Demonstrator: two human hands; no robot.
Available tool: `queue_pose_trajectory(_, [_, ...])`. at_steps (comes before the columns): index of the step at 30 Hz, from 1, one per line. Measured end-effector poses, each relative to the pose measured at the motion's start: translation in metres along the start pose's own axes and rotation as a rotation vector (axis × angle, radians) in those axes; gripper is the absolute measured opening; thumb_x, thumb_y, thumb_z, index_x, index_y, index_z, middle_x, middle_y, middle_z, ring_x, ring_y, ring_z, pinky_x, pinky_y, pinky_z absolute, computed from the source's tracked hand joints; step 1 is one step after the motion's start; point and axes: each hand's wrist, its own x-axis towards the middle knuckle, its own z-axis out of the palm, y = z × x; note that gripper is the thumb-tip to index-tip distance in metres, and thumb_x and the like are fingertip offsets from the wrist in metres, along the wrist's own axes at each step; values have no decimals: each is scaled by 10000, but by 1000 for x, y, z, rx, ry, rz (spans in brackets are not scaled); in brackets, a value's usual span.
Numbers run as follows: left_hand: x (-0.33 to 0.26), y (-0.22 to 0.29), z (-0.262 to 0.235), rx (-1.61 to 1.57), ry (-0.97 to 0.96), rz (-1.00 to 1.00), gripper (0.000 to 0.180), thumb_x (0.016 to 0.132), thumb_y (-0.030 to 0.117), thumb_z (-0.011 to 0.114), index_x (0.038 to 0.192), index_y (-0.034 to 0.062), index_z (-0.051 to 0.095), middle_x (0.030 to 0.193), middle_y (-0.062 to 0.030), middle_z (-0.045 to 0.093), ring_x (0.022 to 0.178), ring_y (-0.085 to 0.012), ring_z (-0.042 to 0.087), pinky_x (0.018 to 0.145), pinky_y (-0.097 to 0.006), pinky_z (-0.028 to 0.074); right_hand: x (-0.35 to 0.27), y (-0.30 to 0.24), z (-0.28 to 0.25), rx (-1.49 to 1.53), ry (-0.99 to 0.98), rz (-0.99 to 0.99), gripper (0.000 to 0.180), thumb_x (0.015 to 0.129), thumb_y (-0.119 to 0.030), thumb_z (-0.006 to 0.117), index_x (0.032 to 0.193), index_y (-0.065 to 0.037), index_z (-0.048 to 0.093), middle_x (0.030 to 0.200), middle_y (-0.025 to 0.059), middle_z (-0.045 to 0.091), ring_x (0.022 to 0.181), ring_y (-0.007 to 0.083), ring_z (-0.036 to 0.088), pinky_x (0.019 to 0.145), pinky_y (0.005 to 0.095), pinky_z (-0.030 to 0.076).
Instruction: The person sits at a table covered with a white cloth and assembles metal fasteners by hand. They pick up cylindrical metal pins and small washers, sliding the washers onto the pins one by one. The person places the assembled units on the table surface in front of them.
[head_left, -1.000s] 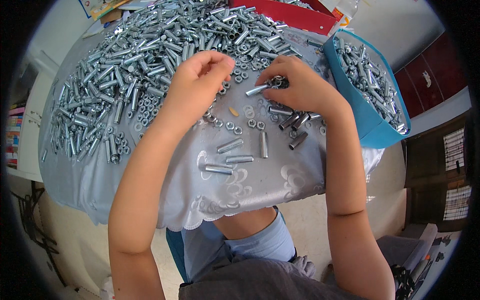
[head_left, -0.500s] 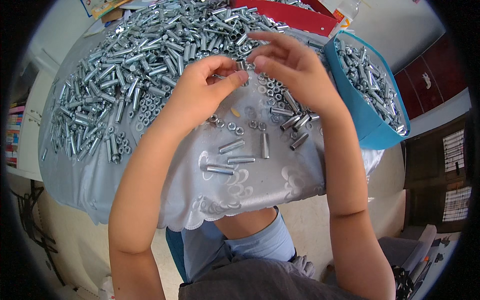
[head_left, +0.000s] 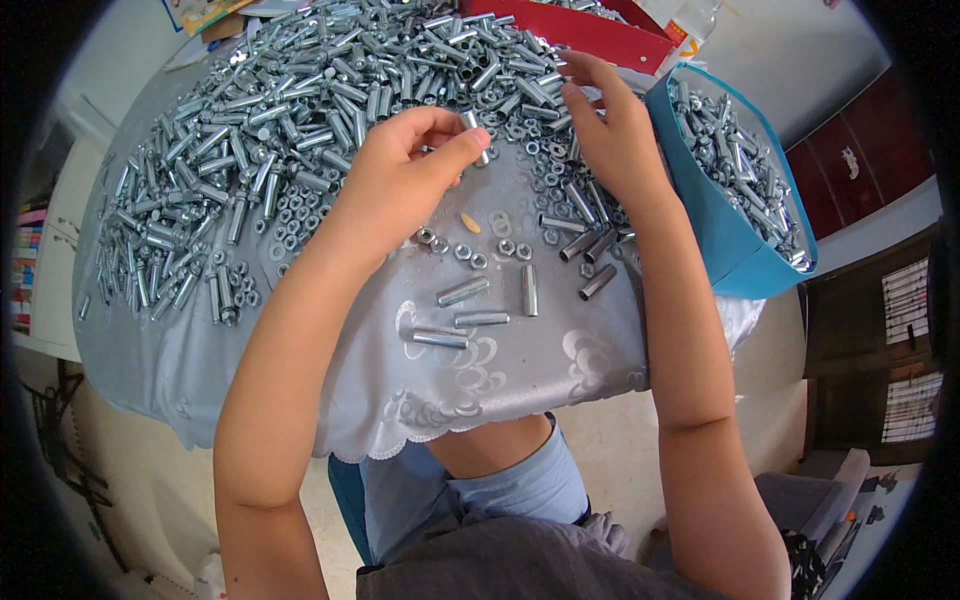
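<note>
Well inside scalloped tablecloth edge (head_left: 408,438), left hand (head_left: 402,172) tight on tube (head_left: 468,121), right hand (head_left: 618,132) spread

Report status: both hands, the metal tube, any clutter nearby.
Left hand pinching the metal tube. Right hand open, by the hardware pile, no part visible in it. Loose nuts and tubes cluttering the tablecloth nearby.

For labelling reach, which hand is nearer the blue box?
Right. The right hand is just left of the blue box; the left hand is farther left, holding a metal tube.
</note>
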Motion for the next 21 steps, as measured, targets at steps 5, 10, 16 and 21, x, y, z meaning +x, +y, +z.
queue_pose_trajectory(5, [2,0,0,-6,77,16,256,796,233,636,912,7,598,771,-8,580,657,-74,508,609,-201,414,2,8,13,-190,-176,-104,294,848,-126,487,1136,-100,540,1120,140,558,1100,272,482,940,389,315])
queue_pose_trajectory(10, [3,2,-3,-42,144,19,279,790,248,642,909,0,592,757,-12,573,660,-77,519,587,-202,413,-4,5,34,-358,-321,-154,321,844,-129,481,1158,-158,543,1183,94,536,1153,239,446,989,445,229])
queue_pose_trajectory(16, [2,2,-5,-31,140,30,289,789,253,641,898,-10,590,752,-12,572,641,-77,516,575,-203,407,-5,0,32,-507,-255,-213,223,797,-166,570,1015,-162,616,1002,46,593,1037,204,501,939,442,288])
queue_pose_trajectory(21, [3,-1,-5,-38,132,32,272,789,244,640,890,-5,595,751,-7,572,639,-65,507,570,-199,399,-3,-7,26,-471,-284,-143,133,773,-156,594,901,-125,613,965,40,603,997,221,522,933,416,306])
